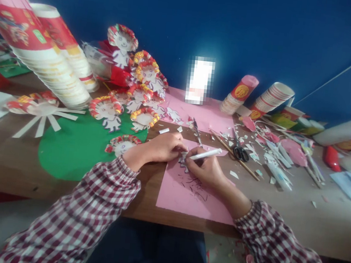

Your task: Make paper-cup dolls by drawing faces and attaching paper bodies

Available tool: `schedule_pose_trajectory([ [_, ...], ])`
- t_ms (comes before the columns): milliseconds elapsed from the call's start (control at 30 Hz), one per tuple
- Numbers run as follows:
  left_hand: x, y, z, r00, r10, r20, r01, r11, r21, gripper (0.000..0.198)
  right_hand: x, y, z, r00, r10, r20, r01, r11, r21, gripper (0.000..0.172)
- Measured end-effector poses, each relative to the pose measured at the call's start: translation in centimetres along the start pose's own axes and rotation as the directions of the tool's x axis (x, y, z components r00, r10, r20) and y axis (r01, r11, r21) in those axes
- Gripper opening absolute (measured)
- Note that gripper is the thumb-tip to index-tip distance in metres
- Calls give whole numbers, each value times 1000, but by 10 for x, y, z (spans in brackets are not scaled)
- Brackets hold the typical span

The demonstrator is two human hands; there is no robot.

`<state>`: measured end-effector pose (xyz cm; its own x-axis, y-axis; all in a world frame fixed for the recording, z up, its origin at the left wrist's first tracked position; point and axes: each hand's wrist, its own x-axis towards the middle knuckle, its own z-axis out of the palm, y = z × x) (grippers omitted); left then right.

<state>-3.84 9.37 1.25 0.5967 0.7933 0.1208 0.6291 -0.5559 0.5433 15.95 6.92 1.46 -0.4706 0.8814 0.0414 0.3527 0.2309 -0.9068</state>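
My right hand point(206, 167) grips a white pen point(206, 154), its tip down on a small white paper cutout point(183, 158). My left hand point(164, 145) is closed, fingertips pinching that cutout and holding it down. Both hands rest over a pink sheet of paper point(184, 194) that bears black pen marks and lies on the wooden table point(282, 212). Both sleeves are red-and-white checked.
A green paper circle point(74, 150) lies at left with several paper-cup figures point(143, 79) behind it. Tall stacks of paper cups point(40, 48) stand far left, more cups point(272, 97) at back right. Black scissors point(240, 151), wooden sticks point(235, 156) and paper scraps litter the right.
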Motion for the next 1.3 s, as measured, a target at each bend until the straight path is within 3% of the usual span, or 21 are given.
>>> schedule_pose_trajectory([
  [500,0,-1,1,1000,12,-12,-13,1000,-21,23,1,1,0,999,49,-11,-48,995,83,6],
  [1300,-1,-1,1,1000,-7,-13,6,1000,-24,24,3,5,-1,999,46,-7,-46,996,76,7],
])
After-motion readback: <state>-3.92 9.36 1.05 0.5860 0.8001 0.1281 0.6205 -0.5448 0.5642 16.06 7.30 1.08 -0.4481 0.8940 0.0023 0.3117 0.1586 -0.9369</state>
